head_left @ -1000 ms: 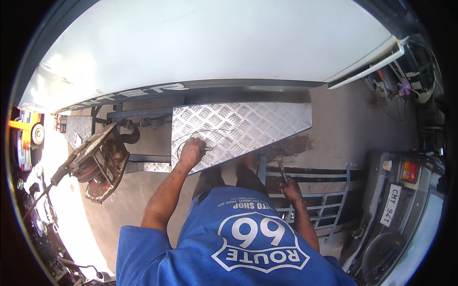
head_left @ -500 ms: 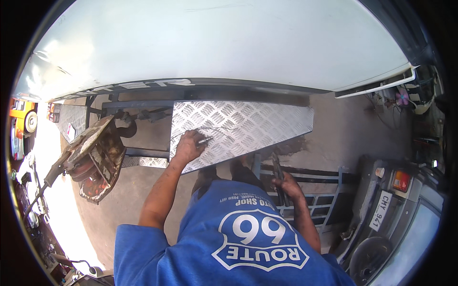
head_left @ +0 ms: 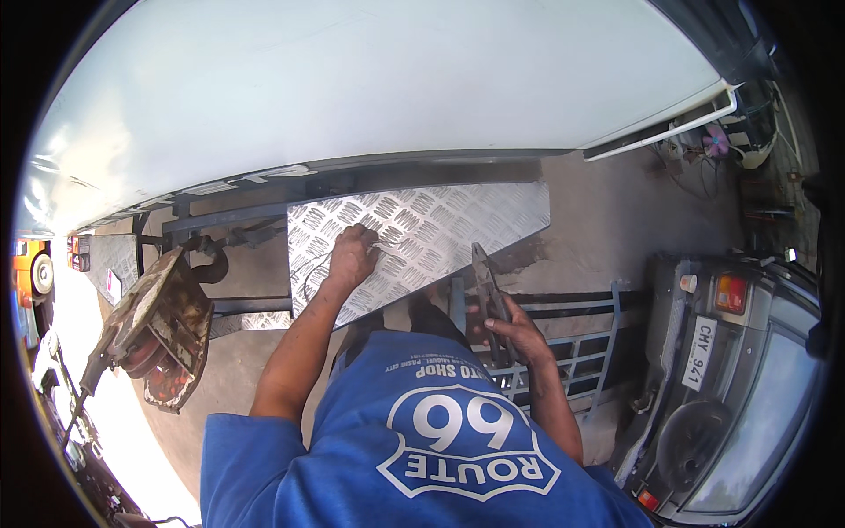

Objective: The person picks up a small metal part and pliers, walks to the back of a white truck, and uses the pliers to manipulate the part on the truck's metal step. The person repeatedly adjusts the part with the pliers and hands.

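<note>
A tapered sheet of silvery tread plate (head_left: 422, 220) lies in front of me, its narrow end to the right. My left hand (head_left: 355, 255) rests on its left half with the fingers curled around something small and shiny, which the fingers mostly hide. A thin dark wire (head_left: 306, 280) curves over the plate beside this hand. Off the plate's near edge, my right hand (head_left: 518, 333) is closed around a pair of long dark pliers (head_left: 487, 286). Their jaws point up and away, level with the plate's near edge.
A large white vehicle panel (head_left: 378, 88) spans the far side. On the left stands a rusty machine stand (head_left: 163, 326). A blue-grey metal frame (head_left: 572, 352) lies low at right, near a parked dark vehicle (head_left: 704, 361).
The pliers and my right hand have risen toward the plate's near edge. My left hand has shifted slightly farther up the plate. The whole view has swung a little.
</note>
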Demonstrator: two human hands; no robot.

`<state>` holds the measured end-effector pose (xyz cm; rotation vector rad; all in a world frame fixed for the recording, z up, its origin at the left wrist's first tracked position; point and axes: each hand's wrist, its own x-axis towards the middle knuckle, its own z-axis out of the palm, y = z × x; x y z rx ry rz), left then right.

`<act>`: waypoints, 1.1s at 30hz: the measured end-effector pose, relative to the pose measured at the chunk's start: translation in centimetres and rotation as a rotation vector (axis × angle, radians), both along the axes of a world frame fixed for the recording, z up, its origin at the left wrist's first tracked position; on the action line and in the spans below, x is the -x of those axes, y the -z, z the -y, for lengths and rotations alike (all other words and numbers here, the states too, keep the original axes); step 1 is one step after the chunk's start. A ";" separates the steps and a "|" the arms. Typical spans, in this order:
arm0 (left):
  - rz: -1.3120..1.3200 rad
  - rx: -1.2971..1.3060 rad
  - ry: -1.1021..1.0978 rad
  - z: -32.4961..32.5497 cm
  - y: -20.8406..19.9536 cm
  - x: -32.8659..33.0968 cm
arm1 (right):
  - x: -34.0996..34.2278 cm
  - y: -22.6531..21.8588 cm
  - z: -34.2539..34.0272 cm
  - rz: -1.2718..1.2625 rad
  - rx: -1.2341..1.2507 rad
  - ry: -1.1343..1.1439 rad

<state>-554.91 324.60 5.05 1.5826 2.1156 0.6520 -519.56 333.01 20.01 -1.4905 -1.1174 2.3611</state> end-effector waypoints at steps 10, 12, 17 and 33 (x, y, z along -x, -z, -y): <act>-0.119 0.059 0.135 -3.0 1.5 -0.8 | 3.0 2.7 -1.8 -0.079 0.097 -0.157; -0.109 -0.054 0.062 -3.3 0.1 0.1 | 4.2 2.1 -2.6 -0.185 0.065 -0.183; -0.214 -0.316 -0.012 -1.9 -6.1 3.7 | 7.7 0.5 -4.1 -0.189 -0.008 -0.323; -0.063 -0.430 -0.510 7.9 -19.1 2.3 | 22.4 -2.0 -1.7 -0.404 0.016 -0.713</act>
